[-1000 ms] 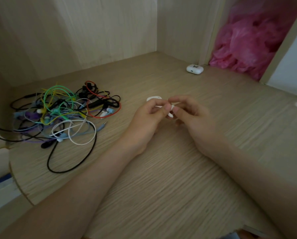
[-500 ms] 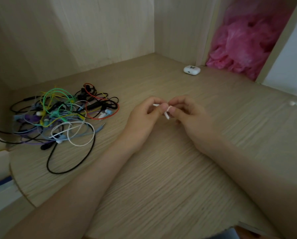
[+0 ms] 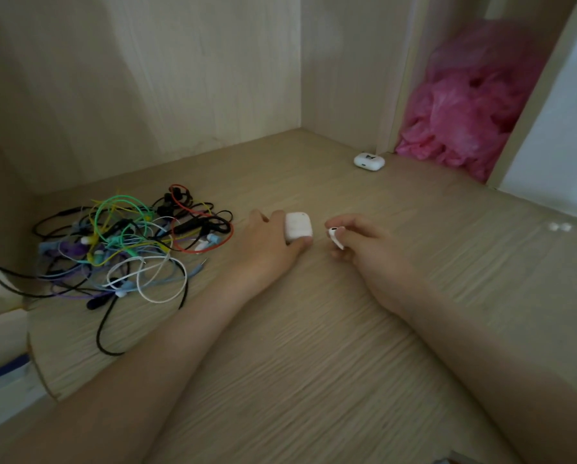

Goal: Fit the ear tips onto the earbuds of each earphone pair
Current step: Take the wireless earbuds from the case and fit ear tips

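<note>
White plastic fills both grips. The left hand (image 3: 270, 246) holds a small white case (image 3: 299, 226), thumb curled under its near edge and fingers wrapped behind its far side; the case's lid looks closed, though motion blur softens it. Just beside it, at 3 o'clock from the case and not touching it, the right hand (image 3: 364, 239) pinches a white earbud (image 3: 336, 237) between thumb and forefinger, stem slanting down toward the table, the other fingers curled in below. Whether an ear tip sits on that earbud I cannot tell; it is too small and blurred. Both hands rest low on the pale wood-grain tabletop (image 3: 314, 346), forearms reaching in from 5 and 7 o'clock.

At 9 o'clock from the left hand, near it but apart, lies a tangled heap of wired earphones (image 3: 123, 242): green, red, black, white, purple, yellow and light blue cables looped over one another, with a black cable trailing out toward 6 o'clock. At 1 o'clock from the hands, well apart, a second white case (image 3: 369, 161) with a dark mark on its lid sits near the back corner, close to the foot of an upright panel. Beyond that panel, at 2 o'clock, a crumpled pink plastic bag (image 3: 468, 105) fills the gap. Far out at 3 o'clock, two small white pieces (image 3: 560, 226) lie side by side on the tabletop; they may be ear tips, but they are too small to tell.
</note>
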Motion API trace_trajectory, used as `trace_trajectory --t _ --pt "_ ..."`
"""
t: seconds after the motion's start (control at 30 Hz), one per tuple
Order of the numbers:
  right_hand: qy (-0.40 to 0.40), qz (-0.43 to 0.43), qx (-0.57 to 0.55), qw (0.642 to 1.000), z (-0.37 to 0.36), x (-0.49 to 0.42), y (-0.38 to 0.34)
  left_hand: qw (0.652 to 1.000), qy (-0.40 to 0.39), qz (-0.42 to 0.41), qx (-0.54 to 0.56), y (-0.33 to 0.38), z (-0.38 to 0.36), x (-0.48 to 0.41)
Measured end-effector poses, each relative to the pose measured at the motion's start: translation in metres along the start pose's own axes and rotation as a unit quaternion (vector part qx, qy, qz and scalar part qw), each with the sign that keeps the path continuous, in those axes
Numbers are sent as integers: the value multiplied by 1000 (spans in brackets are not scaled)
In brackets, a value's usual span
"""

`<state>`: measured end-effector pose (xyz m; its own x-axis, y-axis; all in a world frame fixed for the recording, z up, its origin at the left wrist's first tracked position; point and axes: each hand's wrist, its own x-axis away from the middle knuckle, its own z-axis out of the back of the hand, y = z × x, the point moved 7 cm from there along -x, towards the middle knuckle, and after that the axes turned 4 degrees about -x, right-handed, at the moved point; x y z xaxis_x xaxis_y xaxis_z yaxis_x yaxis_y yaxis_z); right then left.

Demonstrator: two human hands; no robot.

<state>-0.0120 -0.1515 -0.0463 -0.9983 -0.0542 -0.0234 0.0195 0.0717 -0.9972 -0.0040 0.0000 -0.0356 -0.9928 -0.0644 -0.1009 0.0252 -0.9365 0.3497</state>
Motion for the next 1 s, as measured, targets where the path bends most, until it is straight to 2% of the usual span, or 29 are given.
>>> trace_trajectory --t 0.07,0.13,0.23,0.43,0.5,0.6,0.7,0.73,0.8,0.93,1.0 --pt "8 -13 10 1000 2 -1 0 999 11 -11 33 1 -1 0" --pt "41 -26 15 999 7 -3 2 992 34 -33 116 4 2 4" --pt "67 -64 -39 995 12 -5 5 970 48 -79 226 12 6 11" --pt "-29 -34 7 999 3 -1 -3 948 27 -138 286 28 2 17" --pt "-30 -10 29 999 4 1 -7 930 -3 -118 347 27 1 20" --pt "-11 58 51 997 5 5 -16 894 -38 -10 446 22 2 20" --pt "-14 136 112 984 -2 13 -27 893 -126 75 426 16 -9 20" --pt "-9 151 116 982 -2 14 -30 882 -157 83 437 17 -13 20" --pt "2 167 120 979 -1 15 -33 836 -206 88 501 17 -17 20" --pt "6 211 137 968 -2 17 -37 738 -219 61 635 23 -9 21" --pt "12 213 124 969 -2 17 -36 700 -220 54 677 26 -6 21"
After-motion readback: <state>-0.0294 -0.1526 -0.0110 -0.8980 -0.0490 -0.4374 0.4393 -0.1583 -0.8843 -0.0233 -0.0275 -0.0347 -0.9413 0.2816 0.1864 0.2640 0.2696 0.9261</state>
